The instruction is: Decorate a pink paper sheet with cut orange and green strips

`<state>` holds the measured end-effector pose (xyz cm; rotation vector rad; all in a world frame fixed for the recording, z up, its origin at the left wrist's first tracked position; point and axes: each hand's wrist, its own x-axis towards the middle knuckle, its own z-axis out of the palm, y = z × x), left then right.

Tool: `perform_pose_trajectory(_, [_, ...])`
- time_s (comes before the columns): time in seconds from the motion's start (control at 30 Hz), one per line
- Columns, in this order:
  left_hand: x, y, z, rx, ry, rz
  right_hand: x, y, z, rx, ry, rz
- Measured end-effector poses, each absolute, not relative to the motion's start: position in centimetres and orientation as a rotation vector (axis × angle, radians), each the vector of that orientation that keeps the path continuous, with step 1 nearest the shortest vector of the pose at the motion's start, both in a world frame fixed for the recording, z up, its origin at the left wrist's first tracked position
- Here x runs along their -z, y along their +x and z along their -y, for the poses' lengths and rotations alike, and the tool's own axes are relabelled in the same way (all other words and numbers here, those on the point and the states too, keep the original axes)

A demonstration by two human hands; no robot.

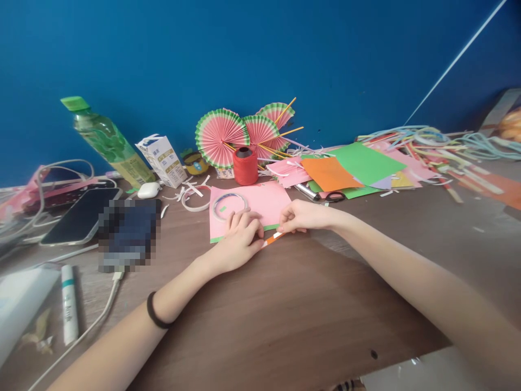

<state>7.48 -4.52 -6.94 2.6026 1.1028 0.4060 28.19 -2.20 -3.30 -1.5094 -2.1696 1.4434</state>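
A narrow orange strip with a white section stretches between my hands, along the green edge of a pink paper sheet. My left hand, with a dark band on its wrist, is closed at the strip's left end, its curled fingers resting over the sheet's lower edge. With pinched fingertips, my right hand holds the strip's right end. A tape roll lies flat on the sheet, just beyond my left fingers. The strip's ends are hidden by my fingers.
Behind stand pleated watermelon-pattern paper fans and a red thread spool. Coloured paper sheets and scissors lie right. Left are a green-capped bottle, a small carton, phones and a marker.
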Motion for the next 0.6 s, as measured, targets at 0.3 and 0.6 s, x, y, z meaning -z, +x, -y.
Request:
perform_pose_trajectory(0.3, [6.79,7.63,4.52,-0.384,2.576,-1.113,3.77,28.25,2.03,-1.344,-1.557,2.244])
perform_pose_trajectory(0.6, [6.85,7.59,4.51,-0.38,2.592,-1.112,3.61,28.07,2.2,-1.268,-1.641,2.271])
